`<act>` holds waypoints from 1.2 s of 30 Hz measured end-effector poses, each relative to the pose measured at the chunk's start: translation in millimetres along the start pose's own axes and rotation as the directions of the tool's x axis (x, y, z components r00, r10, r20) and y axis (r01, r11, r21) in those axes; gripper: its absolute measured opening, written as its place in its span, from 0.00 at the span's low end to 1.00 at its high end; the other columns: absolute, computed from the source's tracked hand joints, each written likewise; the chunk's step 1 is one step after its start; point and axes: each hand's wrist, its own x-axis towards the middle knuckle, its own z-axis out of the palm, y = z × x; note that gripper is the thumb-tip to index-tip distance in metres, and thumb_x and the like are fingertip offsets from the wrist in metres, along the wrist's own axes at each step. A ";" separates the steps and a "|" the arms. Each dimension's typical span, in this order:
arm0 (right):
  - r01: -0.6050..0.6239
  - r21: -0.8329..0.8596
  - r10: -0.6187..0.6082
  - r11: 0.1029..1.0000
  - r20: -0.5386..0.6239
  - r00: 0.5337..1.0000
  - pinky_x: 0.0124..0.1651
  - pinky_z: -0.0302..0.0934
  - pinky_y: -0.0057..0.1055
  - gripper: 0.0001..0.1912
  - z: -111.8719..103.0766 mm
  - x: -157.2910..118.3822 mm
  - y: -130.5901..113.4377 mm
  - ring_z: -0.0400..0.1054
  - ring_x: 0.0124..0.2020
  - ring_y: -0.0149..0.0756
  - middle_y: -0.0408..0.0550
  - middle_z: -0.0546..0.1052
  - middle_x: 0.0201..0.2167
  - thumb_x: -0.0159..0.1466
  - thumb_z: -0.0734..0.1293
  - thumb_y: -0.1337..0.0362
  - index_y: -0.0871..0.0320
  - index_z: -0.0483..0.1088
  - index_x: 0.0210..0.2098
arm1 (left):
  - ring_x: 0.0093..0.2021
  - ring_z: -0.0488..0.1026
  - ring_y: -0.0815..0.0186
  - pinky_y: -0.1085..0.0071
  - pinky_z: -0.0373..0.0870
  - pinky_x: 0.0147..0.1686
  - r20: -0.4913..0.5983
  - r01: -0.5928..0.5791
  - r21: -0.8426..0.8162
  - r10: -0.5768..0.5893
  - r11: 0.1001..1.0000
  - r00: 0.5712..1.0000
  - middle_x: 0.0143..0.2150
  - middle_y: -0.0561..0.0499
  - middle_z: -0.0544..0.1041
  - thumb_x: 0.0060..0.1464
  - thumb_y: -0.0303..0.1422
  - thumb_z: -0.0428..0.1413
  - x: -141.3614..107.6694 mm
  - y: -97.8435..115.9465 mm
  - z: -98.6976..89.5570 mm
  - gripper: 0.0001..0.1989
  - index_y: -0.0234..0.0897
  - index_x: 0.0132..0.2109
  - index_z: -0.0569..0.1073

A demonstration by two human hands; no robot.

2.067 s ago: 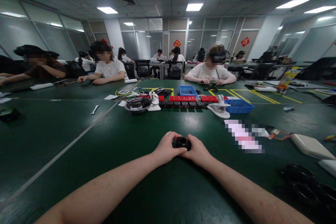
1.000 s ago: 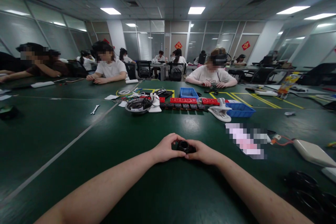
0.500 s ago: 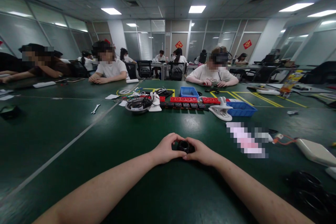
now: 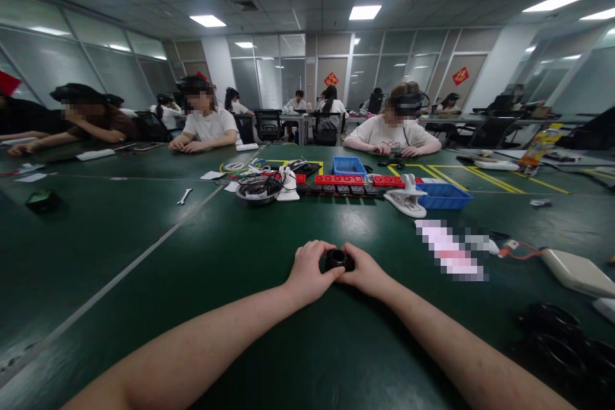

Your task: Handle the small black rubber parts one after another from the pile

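A round, glossy black part with an open hole in its top (image 4: 338, 259) rests at the middle of the green table. My left hand (image 4: 310, 273) curls around its left side, thumb in front and fingers behind. On the other side my right hand (image 4: 366, 274) grips the same part, its thumb meeting my left thumb at the front. Both hands are closed on it, and they cover part of its sides. At the lower right lie several black ring-shaped parts (image 4: 560, 349), in shadow and hard to make out.
Ahead stand a metal bowl of cables (image 4: 259, 191), red power strips (image 4: 340, 180), a white clamp (image 4: 408, 197) and blue bins (image 4: 439, 196). A wrench (image 4: 184, 196) lies left, a cream box (image 4: 579, 272) right. People sit across the table (image 4: 115, 250).
The black part has tipped slightly, so its hole faces more upward. My fingers have shifted around it, and the whole view has turned a little to the left.
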 end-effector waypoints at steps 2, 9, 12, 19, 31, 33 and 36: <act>0.005 -0.026 -0.006 1.000 -0.023 1.000 0.26 0.49 0.24 0.14 1.1 -0.9 -0.8 0.58 0.26 0.29 0.39 0.65 0.23 0.45 0.68 0.61 0.58 0.58 0.26 | 0.40 0.64 0.61 0.63 0.60 0.41 -0.024 0.005 0.014 -0.005 1.000 1.000 0.37 0.51 0.68 0.43 0.34 0.57 -2.2 1.2 2.1 0.14 0.40 0.39 0.66; 0.017 -0.059 -0.021 0.998 -0.065 0.998 0.26 0.48 0.25 0.15 3.7 -1.4 -0.6 0.57 0.25 0.28 0.39 0.64 0.23 0.45 0.67 0.60 0.58 0.58 0.26 | 0.41 0.65 0.62 0.65 0.61 0.41 -0.015 -0.021 0.005 0.021 1.000 1.000 0.40 0.50 0.68 0.42 0.34 0.57 0.1 -4.3 2.6 0.21 0.40 0.46 0.64; 0.019 -0.044 -0.021 0.999 -0.053 0.998 0.26 0.49 0.25 0.16 4.8 -0.5 1.9 0.58 0.25 0.29 0.40 0.65 0.24 0.44 0.68 0.59 0.58 0.58 0.27 | 0.40 0.65 0.62 0.66 0.61 0.40 0.100 -0.110 0.056 0.104 0.992 0.989 0.37 0.51 0.68 0.43 0.36 0.57 6.3 -3.7 -7.1 0.23 0.42 0.48 0.64; 0.020 -0.062 -0.023 0.998 -0.053 0.998 0.25 0.49 0.25 0.16 4.3 -1.1 0.7 0.58 0.25 0.29 0.39 0.64 0.23 0.45 0.68 0.58 0.57 0.57 0.27 | 0.40 0.65 0.60 0.64 0.59 0.41 0.114 -0.205 0.220 0.183 0.954 0.976 0.37 0.50 0.70 0.46 0.39 0.54 6.8 3.5 -16.5 0.17 0.40 0.44 0.67; 0.000 -0.109 -0.005 0.994 -0.040 0.999 0.25 0.47 0.24 0.15 2.2 -2.3 -3.0 0.56 0.24 0.28 0.40 0.65 0.23 0.44 0.68 0.60 0.57 0.56 0.25 | 0.40 0.65 0.61 0.63 0.60 0.41 0.055 -0.144 0.157 0.137 0.977 0.989 0.38 0.50 0.68 0.45 0.37 0.54 0.9 1.2 -5.6 0.16 0.39 0.43 0.65; 0.003 -0.107 -0.008 0.994 -0.044 0.999 0.25 0.47 0.25 0.16 3.0 -1.8 -1.9 0.57 0.24 0.28 0.40 0.65 0.23 0.44 0.68 0.59 0.57 0.57 0.26 | 0.39 0.65 0.61 0.64 0.61 0.41 0.052 -0.120 0.128 0.114 0.984 0.992 0.37 0.51 0.68 0.45 0.36 0.55 0.6 1.8 -4.1 0.15 0.40 0.42 0.65; 0.004 -0.107 -0.010 0.994 -0.050 0.999 0.25 0.47 0.25 0.16 3.8 -1.2 -0.3 0.57 0.25 0.29 0.40 0.65 0.23 0.44 0.68 0.59 0.57 0.57 0.26 | 0.40 0.65 0.61 0.63 0.61 0.41 0.040 -0.089 0.100 0.085 0.991 0.996 0.37 0.51 0.68 0.44 0.36 0.55 0.4 2.1 -2.6 0.15 0.40 0.42 0.65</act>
